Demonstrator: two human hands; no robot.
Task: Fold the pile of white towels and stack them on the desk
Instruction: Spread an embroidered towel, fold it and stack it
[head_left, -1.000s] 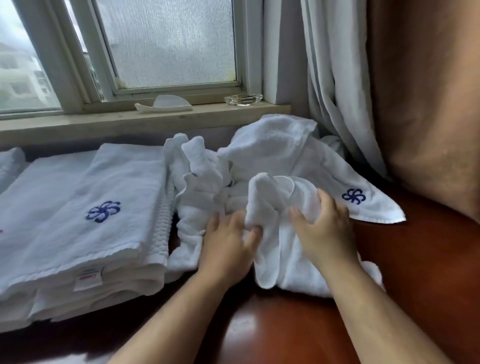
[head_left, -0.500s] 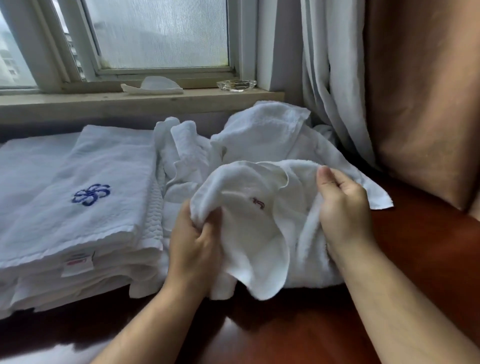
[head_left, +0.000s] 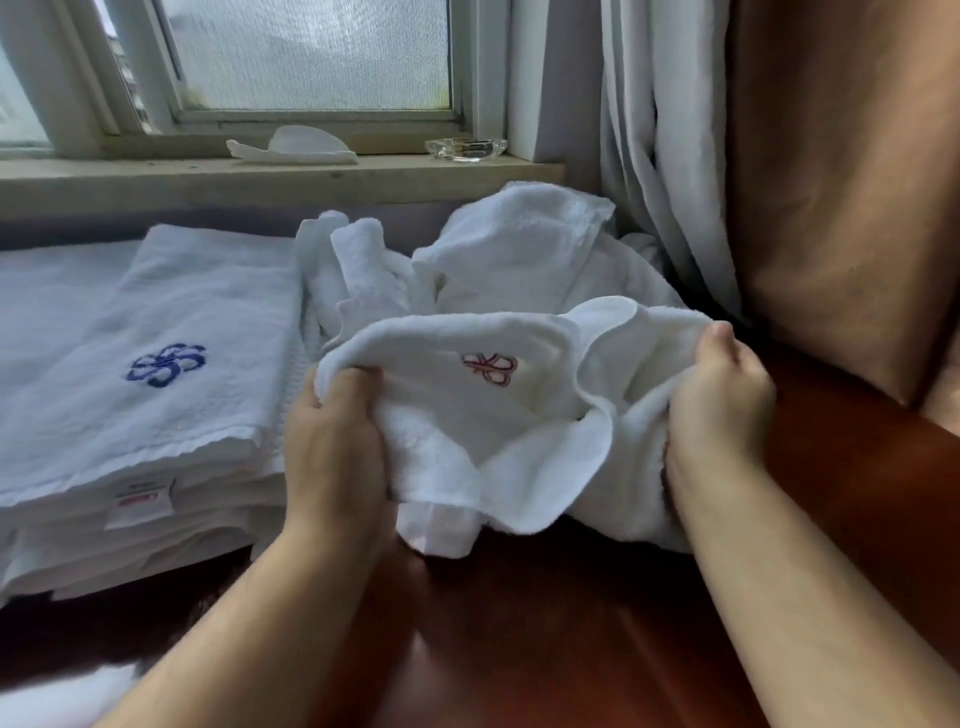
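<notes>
A crumpled white towel (head_left: 483, 415) with a small red emblem hangs between my hands, just above the dark red desk (head_left: 545, 639). My left hand (head_left: 332, 447) grips its left edge, fingers curled into the cloth. Over on the other side, my right hand (head_left: 722, 395) grips the bunched right edge. Behind the towel lies the loose pile of white towels (head_left: 519, 254). A stack of folded white towels (head_left: 145, 374) with a blue flower emblem sits at the left.
A window sill (head_left: 260, 179) runs along the back with a white object (head_left: 296, 145) and a glass ashtray (head_left: 465, 148) on it. White and brown curtains (head_left: 779, 171) hang at the right, close to the pile.
Both hands took hold of one towel from the pile, lifted it and drew apart, spreading it so that the red emblem shows.
</notes>
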